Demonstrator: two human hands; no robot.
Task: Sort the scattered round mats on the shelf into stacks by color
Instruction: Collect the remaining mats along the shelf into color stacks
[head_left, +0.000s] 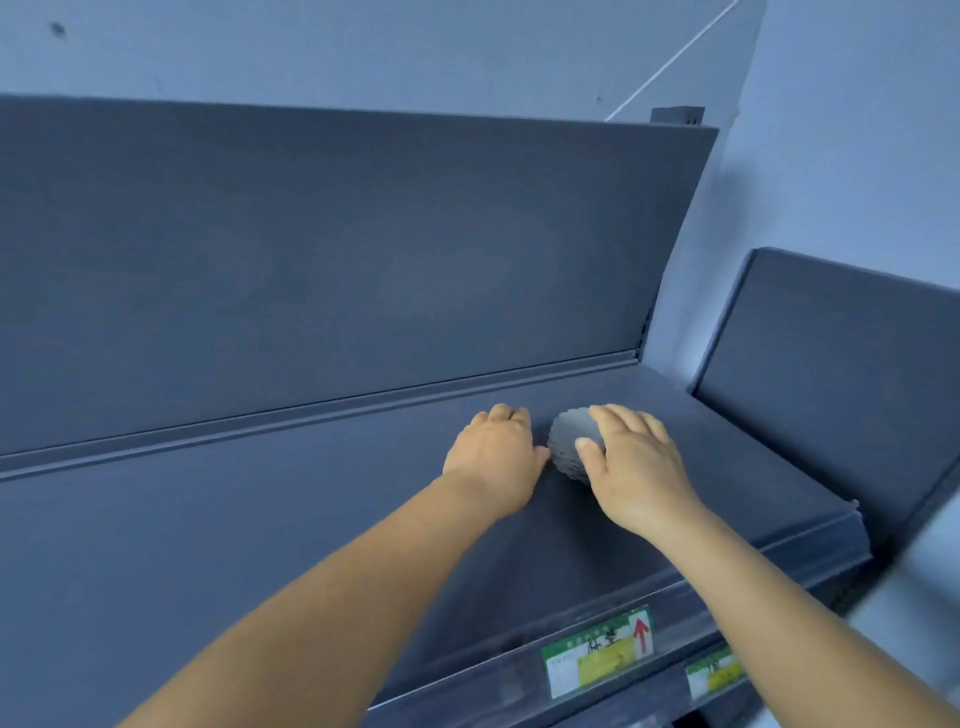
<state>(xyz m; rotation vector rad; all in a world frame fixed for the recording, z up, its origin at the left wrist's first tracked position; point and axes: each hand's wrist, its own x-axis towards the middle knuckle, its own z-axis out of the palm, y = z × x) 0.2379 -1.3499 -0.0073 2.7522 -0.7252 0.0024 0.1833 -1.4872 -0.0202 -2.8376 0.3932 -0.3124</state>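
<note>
In the head view, a small stack of grey round mats with scalloped edges (569, 441) lay flat on the dark grey metal shelf (260, 519), toward its right end and closer to the back panel than to the front lip. Being round, the stack had no clear long axis — it simply sat with its flat face up, its layered rim showing at the lower left.

The left hand (493, 457) rested on the shelf just left of the stack, palm down; its thumb tip touched the stack's left edge, and its fingers (506, 414) curled down at the tips toward the shelf, gripping nothing that could be seen. The right hand (636, 462) lay over the right half of the stack with its fingers (618, 415) straight and spread, loosely released, and its thumb pressed on the top mat.

Both bare forearms reached in from the bottom edge. Behind the shelf rose a dark grey back panel (337, 249). On the front rail sat a green and yellow price label with a red arrow (597, 654), and a second such label (714, 675) lay just to its right, blurred.
</note>
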